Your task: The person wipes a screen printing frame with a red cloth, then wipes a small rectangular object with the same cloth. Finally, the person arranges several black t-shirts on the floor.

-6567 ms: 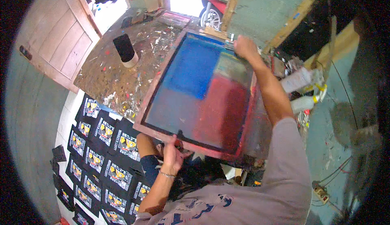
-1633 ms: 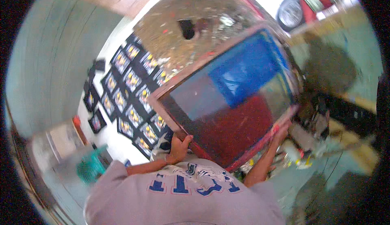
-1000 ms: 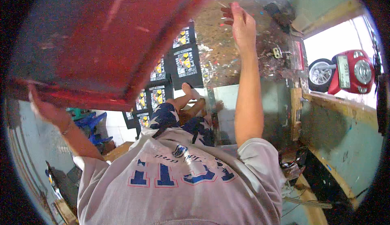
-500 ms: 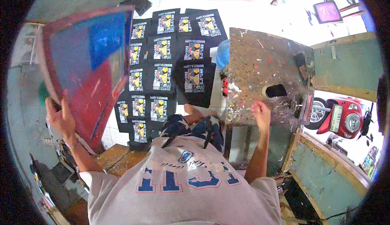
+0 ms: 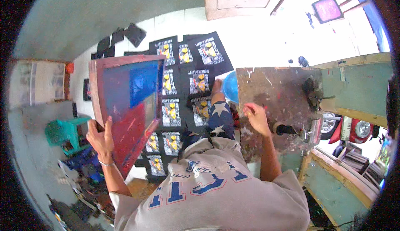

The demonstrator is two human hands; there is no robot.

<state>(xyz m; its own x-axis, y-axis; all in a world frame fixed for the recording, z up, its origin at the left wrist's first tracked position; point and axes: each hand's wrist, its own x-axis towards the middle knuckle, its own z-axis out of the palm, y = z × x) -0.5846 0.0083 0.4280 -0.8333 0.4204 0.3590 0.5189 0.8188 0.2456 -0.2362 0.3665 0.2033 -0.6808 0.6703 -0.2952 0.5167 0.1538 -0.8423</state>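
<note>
My left hand (image 5: 101, 137) is closed around the near left edge of a silkscreen frame (image 5: 127, 124), which has red and blue patches on its mesh. The frame is raised and tilted, covering part of the printed black shirt pieces (image 5: 227, 63) laid in rows on the floor. Over the near left part of a paint-stained wooden table (image 5: 273, 79), my right hand (image 5: 257, 119) hangs with its fingers curled in. Nothing shows in that hand. A dark pad-like object (image 5: 285, 129) lies on the table just right of it.
A blue tub (image 5: 230, 87) stands beside the table's left edge. On the left are a green plastic stool (image 5: 68, 133) and clutter by the wall. Green partitions (image 5: 354, 85) with wooden rails border the table's right, and a red motorbike (image 5: 358, 129) stands beyond. A wooden door (image 5: 241, 0) is ahead.
My view has swung left, bringing the green stool into sight. The silkscreen frame now stands more upright, still in my left hand. My leg has stepped forward beside the blue tub.
</note>
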